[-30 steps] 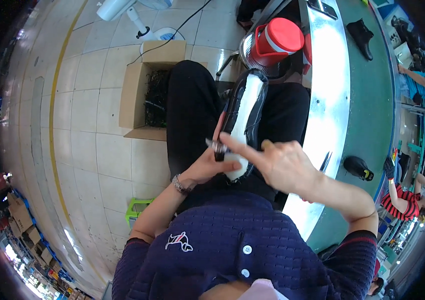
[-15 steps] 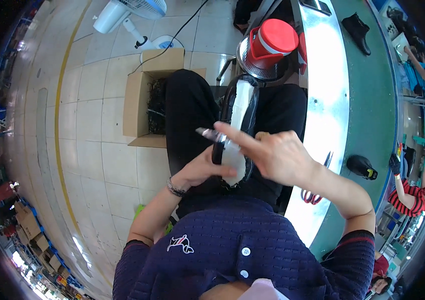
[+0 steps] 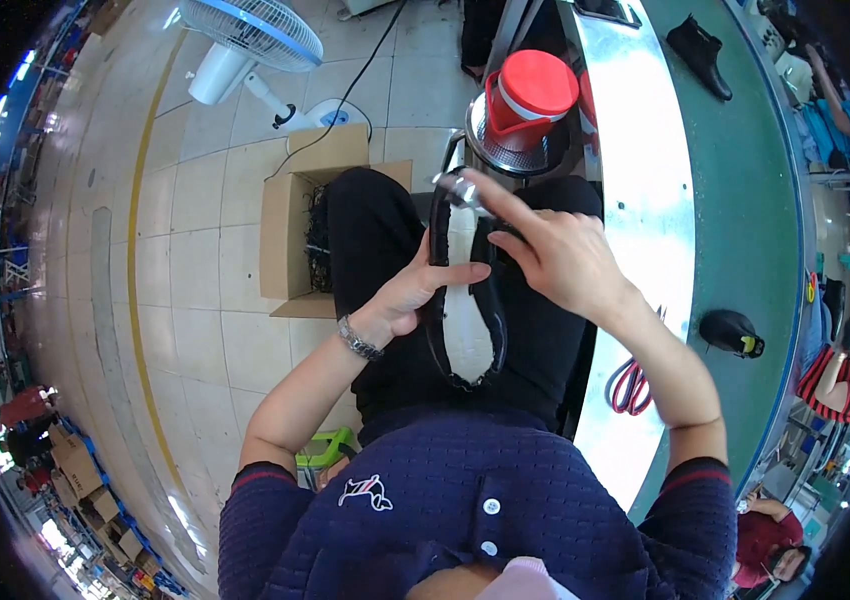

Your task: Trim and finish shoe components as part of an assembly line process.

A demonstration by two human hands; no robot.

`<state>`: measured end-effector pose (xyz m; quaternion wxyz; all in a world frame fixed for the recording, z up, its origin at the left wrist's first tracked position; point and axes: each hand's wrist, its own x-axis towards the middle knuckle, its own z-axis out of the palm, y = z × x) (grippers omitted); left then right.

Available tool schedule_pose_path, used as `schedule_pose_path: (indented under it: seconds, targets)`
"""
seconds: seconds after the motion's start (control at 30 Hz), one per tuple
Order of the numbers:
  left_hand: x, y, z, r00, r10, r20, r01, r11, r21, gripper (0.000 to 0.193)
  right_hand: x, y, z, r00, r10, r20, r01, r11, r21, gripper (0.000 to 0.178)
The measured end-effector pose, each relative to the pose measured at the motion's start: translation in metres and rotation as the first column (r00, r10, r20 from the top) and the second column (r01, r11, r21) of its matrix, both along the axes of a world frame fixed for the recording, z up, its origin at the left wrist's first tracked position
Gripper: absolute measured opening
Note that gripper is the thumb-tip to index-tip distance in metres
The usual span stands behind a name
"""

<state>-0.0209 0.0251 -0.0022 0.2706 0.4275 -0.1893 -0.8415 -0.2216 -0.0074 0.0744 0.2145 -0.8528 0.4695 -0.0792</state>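
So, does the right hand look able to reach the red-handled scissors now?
Probably yes: nothing covers the red handles on the metal counter, beside the right forearm, though the right hand seems to hold a shiny tool.

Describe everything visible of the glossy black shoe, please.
The glossy black shoe, perhaps leather, is bottom up over the black-trousered lap, its long white underside framed by a ragged dark edge. The left hand grips its middle, thumb across; the right hand holds a silvery metal tool at its far end.
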Motion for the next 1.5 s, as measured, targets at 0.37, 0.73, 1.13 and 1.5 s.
schedule_pose_path:
  seconds: [0.37,0.73,1.13,1.5]
  targets:
    - [0.000,0.015,0.021,0.997,-0.073,0.032,0.079,0.946,-0.313,0.123,-0.030,0.088,0.023,0.866,-0.387,0.316,0.391,0.919,0.053,0.069]
    - [-0.006,0.015,0.045,0.995,-0.098,0.002,0.092,0.927,-0.364,0.133,-0.013,0.091,0.043,0.977,-0.139,0.159,0.165,0.972,-0.166,0.071]
    - [-0.018,0.016,0.034,0.987,-0.157,-0.023,0.132,0.895,-0.427,0.140,-0.026,0.119,0.026,0.991,-0.116,-0.071,0.121,0.990,0.068,0.072]
    - [-0.016,0.037,-0.038,0.980,-0.189,-0.057,0.091,0.687,-0.721,0.148,-0.066,0.150,-0.012,0.422,-0.744,0.519,0.349,0.661,0.664,0.040]
